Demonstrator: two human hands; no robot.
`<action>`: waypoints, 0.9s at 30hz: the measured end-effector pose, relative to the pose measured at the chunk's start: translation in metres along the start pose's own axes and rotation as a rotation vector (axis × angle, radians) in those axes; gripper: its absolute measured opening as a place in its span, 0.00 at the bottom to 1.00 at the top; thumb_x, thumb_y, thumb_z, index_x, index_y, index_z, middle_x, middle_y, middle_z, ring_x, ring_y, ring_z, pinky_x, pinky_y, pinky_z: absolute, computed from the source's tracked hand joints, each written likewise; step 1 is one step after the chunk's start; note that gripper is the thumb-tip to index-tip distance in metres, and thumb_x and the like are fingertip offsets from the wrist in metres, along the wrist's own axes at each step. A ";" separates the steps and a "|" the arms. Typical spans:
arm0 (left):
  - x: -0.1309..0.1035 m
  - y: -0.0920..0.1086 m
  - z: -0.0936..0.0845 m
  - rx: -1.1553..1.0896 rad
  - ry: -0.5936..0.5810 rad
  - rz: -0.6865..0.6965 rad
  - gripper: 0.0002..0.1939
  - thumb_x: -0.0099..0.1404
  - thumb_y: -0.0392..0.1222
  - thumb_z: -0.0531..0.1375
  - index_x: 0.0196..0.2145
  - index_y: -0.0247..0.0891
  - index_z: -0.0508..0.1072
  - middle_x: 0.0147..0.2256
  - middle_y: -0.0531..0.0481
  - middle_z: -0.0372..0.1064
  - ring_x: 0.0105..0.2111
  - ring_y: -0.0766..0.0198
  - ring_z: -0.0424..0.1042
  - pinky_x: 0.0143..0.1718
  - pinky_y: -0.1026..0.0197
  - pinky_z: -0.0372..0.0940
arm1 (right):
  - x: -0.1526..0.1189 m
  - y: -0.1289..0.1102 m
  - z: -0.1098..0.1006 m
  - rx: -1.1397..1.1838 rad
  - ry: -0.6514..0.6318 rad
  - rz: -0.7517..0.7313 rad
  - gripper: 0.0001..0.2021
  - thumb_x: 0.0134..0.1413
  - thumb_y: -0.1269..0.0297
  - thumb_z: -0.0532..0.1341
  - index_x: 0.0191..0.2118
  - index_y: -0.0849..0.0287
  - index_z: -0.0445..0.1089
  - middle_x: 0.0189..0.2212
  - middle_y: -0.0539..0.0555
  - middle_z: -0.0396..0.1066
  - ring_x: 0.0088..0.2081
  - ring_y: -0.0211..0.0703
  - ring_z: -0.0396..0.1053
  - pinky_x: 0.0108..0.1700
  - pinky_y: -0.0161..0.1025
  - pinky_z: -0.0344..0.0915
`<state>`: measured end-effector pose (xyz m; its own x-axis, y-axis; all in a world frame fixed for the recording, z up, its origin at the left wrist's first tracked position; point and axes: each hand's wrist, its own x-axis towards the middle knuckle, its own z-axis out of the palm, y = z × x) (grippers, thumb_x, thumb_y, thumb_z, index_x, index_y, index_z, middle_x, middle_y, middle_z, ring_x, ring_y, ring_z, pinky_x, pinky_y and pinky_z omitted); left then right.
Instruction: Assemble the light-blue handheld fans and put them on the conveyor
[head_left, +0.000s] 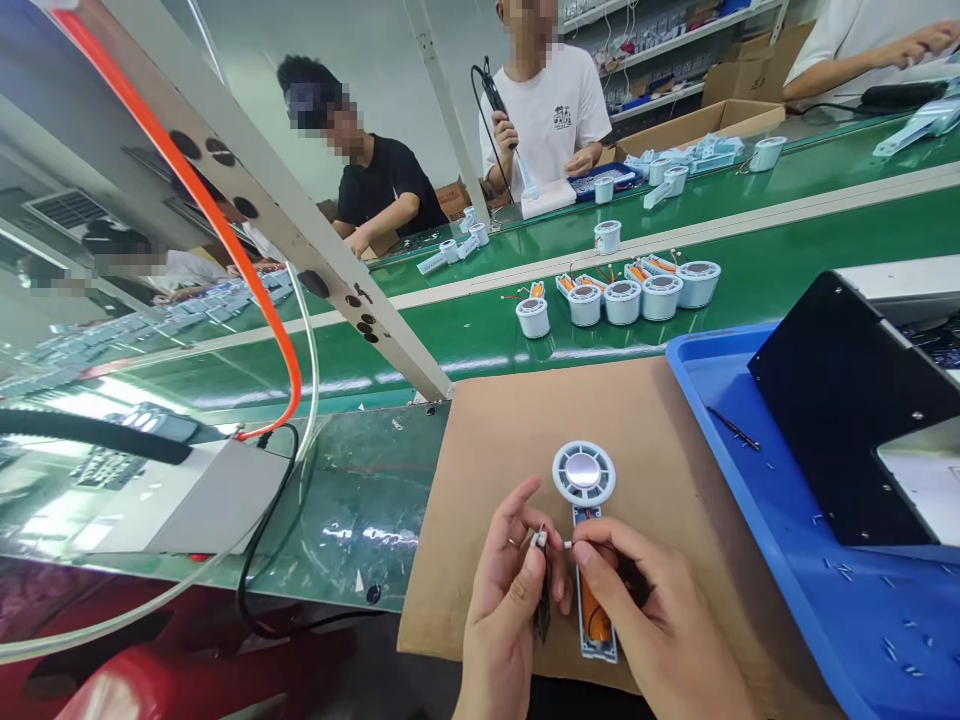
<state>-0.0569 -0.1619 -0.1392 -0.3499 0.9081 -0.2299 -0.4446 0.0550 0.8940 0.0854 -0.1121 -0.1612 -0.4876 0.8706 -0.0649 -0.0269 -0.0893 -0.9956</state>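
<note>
My left hand (pixel 501 598) is closed on a small dark circuit board (pixel 541 605), held edge-on, with a white socket near its top. Between the thumb and forefinger of my right hand (pixel 660 600) is a tiny white plug (pixel 568 545), close to the board but apart from it. Beneath both hands lies an opened light-blue handheld fan (pixel 556 474), its round grille pointing away from me. An orange battery (pixel 597 618) sits in its handle shell, partly covered by my right hand. The plug's wires are mostly hidden by my fingers.
A cardboard sheet (pixel 510 430) lies under the work. On the right, a blue tray (pixel 701 440) holds screws, a thin black bit (pixel 733 428) and a black-and-white machine (pixel 832 400). Several fan units (pixel 622 302) line the green conveyor (pixel 480 345). A slanted metal post (pixel 352 290) rises left; people work opposite.
</note>
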 end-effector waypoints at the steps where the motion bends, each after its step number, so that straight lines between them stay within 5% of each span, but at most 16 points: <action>1: -0.001 0.000 -0.003 0.025 0.004 0.012 0.30 0.70 0.58 0.75 0.64 0.44 0.81 0.42 0.46 0.73 0.30 0.66 0.69 0.33 0.64 0.69 | -0.001 -0.001 0.002 0.022 -0.020 0.025 0.27 0.81 0.38 0.58 0.43 0.58 0.76 0.31 0.50 0.69 0.32 0.39 0.66 0.34 0.33 0.61; 9: -0.011 0.009 -0.022 0.417 0.187 0.207 0.26 0.60 0.62 0.80 0.45 0.39 0.87 0.42 0.40 0.84 0.44 0.48 0.83 0.49 0.54 0.80 | -0.002 -0.023 0.012 0.111 -0.019 0.207 0.30 0.75 0.34 0.58 0.37 0.60 0.70 0.30 0.49 0.62 0.34 0.39 0.57 0.37 0.37 0.52; 16: -0.003 0.013 -0.029 0.469 0.035 0.291 0.21 0.61 0.60 0.81 0.39 0.40 0.90 0.43 0.38 0.82 0.46 0.47 0.81 0.48 0.54 0.79 | 0.001 -0.017 0.015 0.315 -0.170 0.158 0.29 0.77 0.34 0.60 0.39 0.59 0.73 0.36 0.51 0.67 0.40 0.43 0.61 0.42 0.37 0.57; 27: -0.003 0.012 -0.026 0.451 0.011 0.265 0.19 0.62 0.60 0.80 0.39 0.42 0.90 0.42 0.41 0.81 0.45 0.50 0.80 0.46 0.55 0.76 | 0.006 -0.002 0.012 0.398 -0.214 0.121 0.28 0.80 0.37 0.61 0.39 0.60 0.73 0.33 0.50 0.61 0.38 0.40 0.62 0.44 0.33 0.60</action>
<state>-0.0828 -0.1751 -0.1382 -0.4118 0.9109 0.0247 0.0586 -0.0006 0.9983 0.0722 -0.1124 -0.1587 -0.6756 0.7271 -0.1219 -0.2713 -0.3989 -0.8760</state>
